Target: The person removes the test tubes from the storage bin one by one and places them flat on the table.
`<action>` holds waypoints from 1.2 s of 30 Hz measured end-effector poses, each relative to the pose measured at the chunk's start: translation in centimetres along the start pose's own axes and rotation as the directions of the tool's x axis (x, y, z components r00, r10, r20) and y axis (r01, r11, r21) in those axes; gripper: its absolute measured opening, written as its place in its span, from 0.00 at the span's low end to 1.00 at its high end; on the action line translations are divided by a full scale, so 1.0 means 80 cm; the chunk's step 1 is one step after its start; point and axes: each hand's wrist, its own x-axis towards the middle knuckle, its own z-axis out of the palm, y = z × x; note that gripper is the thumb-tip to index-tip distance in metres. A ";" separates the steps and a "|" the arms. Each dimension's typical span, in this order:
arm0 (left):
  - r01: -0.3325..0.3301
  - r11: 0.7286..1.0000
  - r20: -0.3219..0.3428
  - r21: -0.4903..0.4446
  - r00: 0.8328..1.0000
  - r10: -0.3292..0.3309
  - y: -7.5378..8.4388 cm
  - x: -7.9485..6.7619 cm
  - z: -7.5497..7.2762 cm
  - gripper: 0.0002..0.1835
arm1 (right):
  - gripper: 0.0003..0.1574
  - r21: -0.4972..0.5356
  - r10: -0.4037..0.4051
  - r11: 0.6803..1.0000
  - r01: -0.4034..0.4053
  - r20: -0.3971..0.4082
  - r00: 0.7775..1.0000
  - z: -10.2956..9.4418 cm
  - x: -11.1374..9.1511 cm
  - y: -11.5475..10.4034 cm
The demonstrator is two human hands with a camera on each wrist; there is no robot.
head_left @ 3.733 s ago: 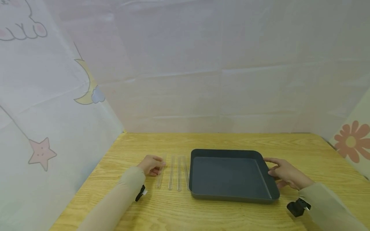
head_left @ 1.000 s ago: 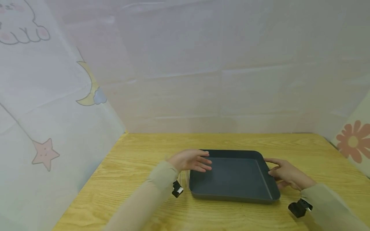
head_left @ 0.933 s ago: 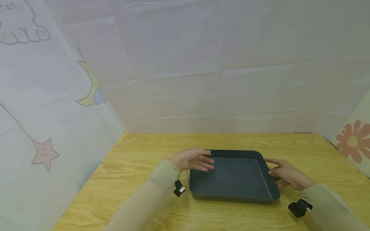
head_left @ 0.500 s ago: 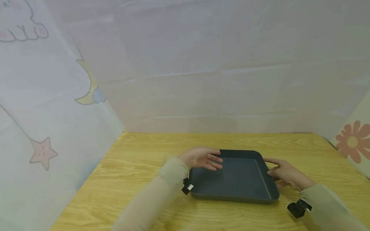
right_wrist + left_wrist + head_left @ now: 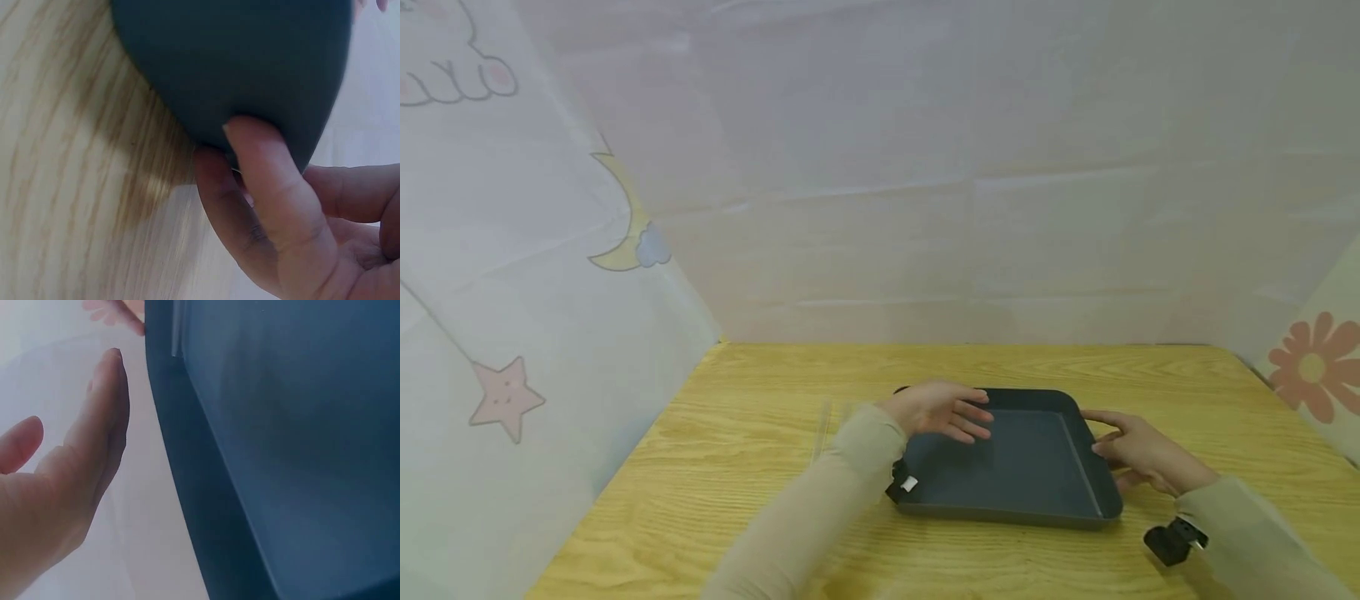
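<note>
A dark grey rectangular baking tray [image 5: 1022,467] lies on the wooden table. My left hand [image 5: 942,410] hovers over its left part, fingers spread and fairly straight, with nothing visible in them. In the left wrist view the left hand [image 5: 69,462] appears apart from the tray's rim [image 5: 187,462]. At the tray's right side, my right hand [image 5: 1150,450] grips the wall; up close, the right hand's fingers [image 5: 269,181] press its outer face and lower edge. Slim clear tubes [image 5: 822,425] lie left of the tray, mostly hidden behind the left sleeve.
The wooden table [image 5: 685,475] meets a pale cloth backdrop [image 5: 850,208] at its far edge. Another patterned cloth [image 5: 512,333] hangs along the left side. Small black cameras are strapped to both wrists.
My left hand has left the clear tubes and moved right over the tray, still drifting right in the last second. The right hand and tray stay in place.
</note>
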 end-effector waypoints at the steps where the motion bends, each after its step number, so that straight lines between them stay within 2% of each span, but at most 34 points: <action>1: 0.001 1.000 0.003 0.002 1.000 -0.001 -0.001 0.002 0.001 0.26 | 0.40 0.001 -0.004 1.000 0.004 -0.001 1.000 0.001 0.000 0.000; 14: -0.028 0.992 0.118 0.122 0.993 0.013 -0.010 0.031 0.012 0.26 | 0.39 0.010 -0.022 1.000 0.023 -0.015 1.000 0.003 -0.002 0.000; 22: -0.047 0.996 0.136 0.071 0.990 0.037 -0.021 0.051 0.027 0.24 | 0.39 0.019 -0.013 1.000 0.013 -0.013 1.000 0.003 -0.002 0.001; 29: -0.001 0.997 0.131 0.080 0.991 -0.009 -0.027 0.067 0.042 0.24 | 0.39 0.017 -0.003 1.000 0.003 -0.005 1.000 0.002 -0.001 -0.001; 36: 0.077 0.997 0.165 -0.008 0.983 -0.075 -0.032 0.083 0.053 0.24 | 0.39 0.002 0.001 1.000 -0.001 -0.016 1.000 0.003 0.000 -0.001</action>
